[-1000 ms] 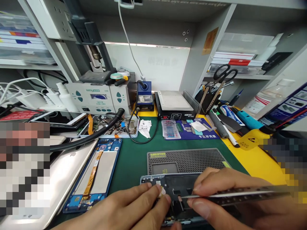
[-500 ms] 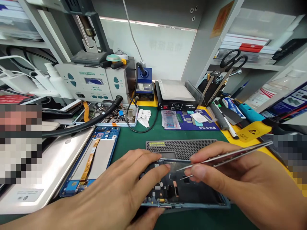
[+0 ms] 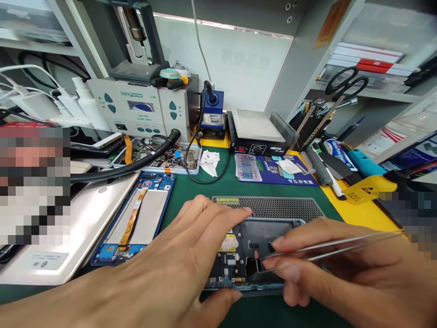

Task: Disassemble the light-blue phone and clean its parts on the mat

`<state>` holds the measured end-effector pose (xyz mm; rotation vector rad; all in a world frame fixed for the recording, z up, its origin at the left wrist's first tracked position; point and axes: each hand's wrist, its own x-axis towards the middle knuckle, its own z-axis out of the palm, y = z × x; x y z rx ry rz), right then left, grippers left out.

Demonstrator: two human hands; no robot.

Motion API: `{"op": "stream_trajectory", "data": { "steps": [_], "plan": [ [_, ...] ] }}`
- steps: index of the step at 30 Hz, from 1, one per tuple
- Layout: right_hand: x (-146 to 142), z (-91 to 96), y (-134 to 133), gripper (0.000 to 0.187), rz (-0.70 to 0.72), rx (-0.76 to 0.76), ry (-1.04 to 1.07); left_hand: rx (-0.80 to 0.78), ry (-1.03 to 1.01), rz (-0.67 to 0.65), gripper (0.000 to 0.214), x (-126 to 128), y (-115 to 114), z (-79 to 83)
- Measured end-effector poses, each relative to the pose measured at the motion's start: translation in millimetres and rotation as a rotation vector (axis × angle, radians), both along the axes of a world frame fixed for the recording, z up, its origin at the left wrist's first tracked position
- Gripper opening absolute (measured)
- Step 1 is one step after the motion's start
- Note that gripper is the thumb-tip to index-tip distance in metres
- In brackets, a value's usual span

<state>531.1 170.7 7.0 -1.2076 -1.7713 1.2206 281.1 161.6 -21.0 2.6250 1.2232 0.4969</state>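
Observation:
An opened dark phone frame (image 3: 246,255) lies on the green mat, its inner parts and a yellow sticker showing. My left hand (image 3: 180,269) grips its left end, fingers over the top edge and thumb under the near edge. My right hand (image 3: 327,273) pinches metal tweezers (image 3: 327,248), whose tips point left into the frame's middle.
A grey perforated pad (image 3: 283,207) lies just behind the frame. A blue phone chassis (image 3: 136,223) and a silver back panel (image 3: 78,232) lie to the left. A parts tray (image 3: 160,159), soldering station (image 3: 136,109), hot plate (image 3: 256,130) and tool holder with scissors (image 3: 321,114) line the back.
My left hand slid further over the frame's left end and the view shifted a little. The tweezers dropped lower and their tips moved into the frame's middle.

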Motion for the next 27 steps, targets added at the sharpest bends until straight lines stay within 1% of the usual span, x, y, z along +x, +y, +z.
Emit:
{"op": "stream_trajectory", "data": {
  "steps": [2, 4, 8, 11, 13, 15, 18, 20, 23, 27],
  "plan": [
    [-1.6, -1.3, -0.9, 0.012, -0.038, -0.029, 0.019, 0.007, -0.056, 0.007, 0.078, 2.9, 2.8, 0.9],
    [-2.3, -2.8, -1.0, 0.01, -0.052, -0.016, -0.027, -0.057, -0.094, -0.013, 0.076, 6.3, 6.9, 3.4],
    [-0.5, -5.8, -1.2, 0.005, -0.015, 0.155, -0.16, -0.169, -0.111, -0.045, 0.073, 6.7, 12.2, 5.6],
    [-0.6, -7.5, -1.8, 0.003, 0.018, 0.226, -0.21, -0.198, -0.123, -0.078, 0.067, 3.7, 13.3, 2.8],
    [-2.1, -8.3, -1.4, 0.007, 0.04, 0.254, -0.235, -0.183, -0.122, -0.096, 0.063, 3.7, 13.8, 0.1],
    [-4.1, -8.6, -0.7, 0.01, 0.06, 0.261, -0.262, -0.127, -0.13, -0.096, 0.059, 5.9, 13.8, -3.3],
    [-6.4, -8.7, -0.6, 0.012, 0.042, 0.239, -0.295, -0.034, -0.164, -0.041, 0.055, 9.3, 10.5, -11.5],
    [-7.7, -9.0, -1.7, 0.012, 0.012, 0.22, -0.311, 0.001, -0.156, 0.013, 0.058, 8.6, 6.0, -19.0],
    [-10.2, -10.7, -3.7, 0.013, -0.008, 0.173, -0.317, 0.023, -0.105, 0.066, 0.068, 3.5, -1.4, -29.1],
    [-12.2, -13.8, -4.8, 0.017, -0.047, 0.127, -0.316, 0.016, -0.093, 0.109, 0.069, 1.0, -7.3, -34.0]
  ]
}}
